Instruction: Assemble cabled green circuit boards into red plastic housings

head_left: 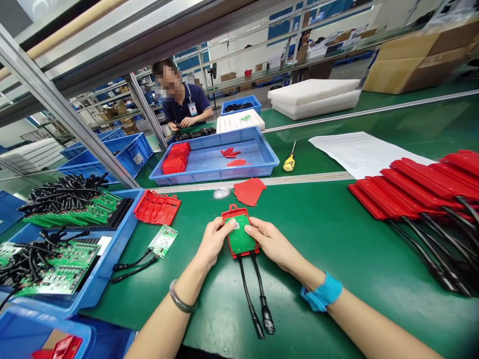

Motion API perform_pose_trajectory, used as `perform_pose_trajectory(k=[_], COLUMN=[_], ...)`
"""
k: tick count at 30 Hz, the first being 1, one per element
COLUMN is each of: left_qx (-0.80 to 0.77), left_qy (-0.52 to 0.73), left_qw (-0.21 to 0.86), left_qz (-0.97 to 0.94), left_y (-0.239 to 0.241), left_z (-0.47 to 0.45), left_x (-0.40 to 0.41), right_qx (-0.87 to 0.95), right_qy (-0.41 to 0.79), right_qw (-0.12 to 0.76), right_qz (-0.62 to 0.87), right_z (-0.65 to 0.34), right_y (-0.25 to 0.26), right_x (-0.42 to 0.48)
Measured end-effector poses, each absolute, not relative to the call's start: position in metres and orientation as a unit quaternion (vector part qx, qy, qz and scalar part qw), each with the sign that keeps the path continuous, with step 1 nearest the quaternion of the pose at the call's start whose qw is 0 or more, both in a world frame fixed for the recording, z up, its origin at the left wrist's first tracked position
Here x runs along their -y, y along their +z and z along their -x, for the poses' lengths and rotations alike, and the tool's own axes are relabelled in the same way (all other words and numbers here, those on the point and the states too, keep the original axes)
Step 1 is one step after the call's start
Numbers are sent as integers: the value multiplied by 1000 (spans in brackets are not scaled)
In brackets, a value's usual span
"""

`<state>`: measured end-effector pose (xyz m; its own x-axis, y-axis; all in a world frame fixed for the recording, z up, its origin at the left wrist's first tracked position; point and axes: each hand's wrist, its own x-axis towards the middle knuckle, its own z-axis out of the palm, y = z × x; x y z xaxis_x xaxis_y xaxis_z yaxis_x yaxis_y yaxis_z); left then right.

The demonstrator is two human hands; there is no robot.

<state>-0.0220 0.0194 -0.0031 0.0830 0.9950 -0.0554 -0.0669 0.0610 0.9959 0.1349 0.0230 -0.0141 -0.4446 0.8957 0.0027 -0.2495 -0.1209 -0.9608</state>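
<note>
Both of my hands hold a red plastic case (239, 235) with a green circuit board seated in it, resting on the green bench. My left hand (214, 240) grips its left edge, thumb pressed on the board. My right hand (270, 243) grips the right edge, thumb also on the board. Two black cables (258, 299) run from the case toward me. A red lid (250, 191) lies just beyond it. A loose circuit board with cables (163, 241) lies to the left, beside an empty red case (157, 207).
A blue bin of green boards and black cables (63, 244) stands at left. A blue tray (215, 157) with red parts sits ahead, a yellow screwdriver (289, 162) and paper (359, 152) beside it. Closed red units with cables (422, 187) are stacked at right. A co-worker (183, 102) sits opposite.
</note>
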Motion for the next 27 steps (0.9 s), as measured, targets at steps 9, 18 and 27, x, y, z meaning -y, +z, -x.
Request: perform_pose_trajectory(k=[9, 18, 27], left_qx=[-432, -440, -401], left_qy=[471, 538, 514], left_qw=[632, 572, 678], left_qz=[-438, -435, -340], left_y=[3, -5, -3], left_z=[28, 19, 15], left_x=[-22, -17, -23], right_qx=[595, 568, 429], right_qy=[605, 595, 685], right_qw=[399, 424, 491], right_qz=[348, 379, 325], right_z=[-126, -118, -119], right_y=[-19, -27, -18], right_x=[-15, -9, -19])
